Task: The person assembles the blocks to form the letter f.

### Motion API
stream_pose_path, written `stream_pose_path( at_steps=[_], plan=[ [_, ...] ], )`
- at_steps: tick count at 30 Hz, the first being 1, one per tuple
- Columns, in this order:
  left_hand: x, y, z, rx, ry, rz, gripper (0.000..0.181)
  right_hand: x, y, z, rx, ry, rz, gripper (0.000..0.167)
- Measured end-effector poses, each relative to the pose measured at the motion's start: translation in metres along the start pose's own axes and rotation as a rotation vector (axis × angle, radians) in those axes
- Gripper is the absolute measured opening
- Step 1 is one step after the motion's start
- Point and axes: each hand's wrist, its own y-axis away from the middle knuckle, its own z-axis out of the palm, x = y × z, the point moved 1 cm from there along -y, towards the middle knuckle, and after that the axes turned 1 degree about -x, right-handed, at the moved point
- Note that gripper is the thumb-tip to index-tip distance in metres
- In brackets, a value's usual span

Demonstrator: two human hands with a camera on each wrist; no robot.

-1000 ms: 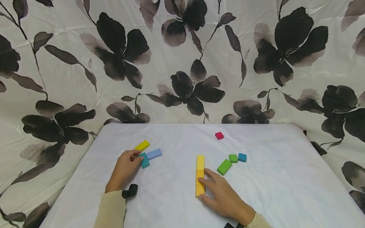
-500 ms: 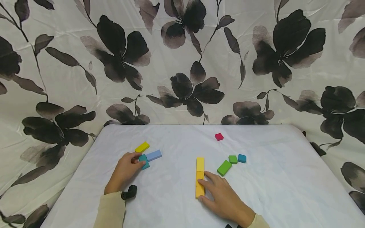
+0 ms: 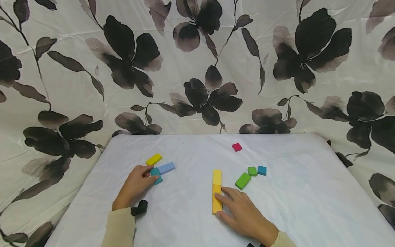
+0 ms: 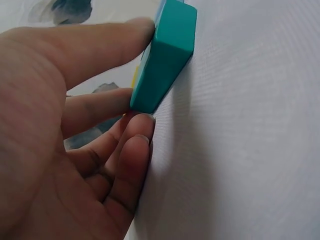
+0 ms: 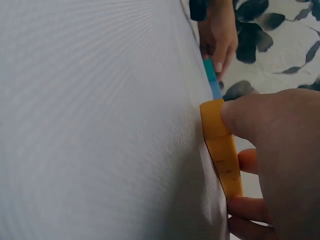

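My left hand [image 3: 134, 185] pinches a teal block [image 3: 155, 174] between thumb and finger at the left. In the left wrist view, the thumb of the left hand [image 4: 55, 135] lies against one end of the teal block [image 4: 167, 55] and a finger meets its other end. The teal block touches a light blue block [image 3: 167, 167]. Near the middle, my right hand [image 3: 248, 214] grips a yellow block [image 3: 216, 199], thumb at its near end, fingers along its right side. Another yellow block [image 3: 217, 177] lines up with its far end. The right wrist view shows the right hand [image 5: 282, 155] around yellow blocks [image 5: 222, 157].
A flat yellow block [image 3: 154, 159] lies behind the teal one. Right of the long yellow line are a green block [image 3: 242, 180], a small green block [image 3: 252, 171] and a blue block [image 3: 262, 170]. A red block [image 3: 237, 147] lies farther back.
My left thumb has shifted slightly toward the near end of the teal block, while the fingers stay beside it. The right hand and the yellow blocks look nearly unchanged.
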Motion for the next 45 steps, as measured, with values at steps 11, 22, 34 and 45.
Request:
stream_pose_path(
  at_steps=[11,22,34,45],
  plan=[
    [0.000,0.003,0.001,-0.027,0.009,-0.035,0.065,0.002,0.001,0.004,-0.037,-0.014,0.012,0.055],
    [0.000,0.006,0.000,-0.017,0.045,-0.061,0.066,0.003,0.002,0.010,-0.044,-0.048,0.028,0.055],
    [0.002,0.002,0.000,0.045,0.079,0.005,0.059,0.006,0.002,0.007,-0.015,0.004,-0.012,0.055],
    [0.016,-0.003,0.005,0.019,0.270,0.029,0.055,0.008,0.002,0.003,0.005,-0.013,-0.020,0.055]
  ],
)
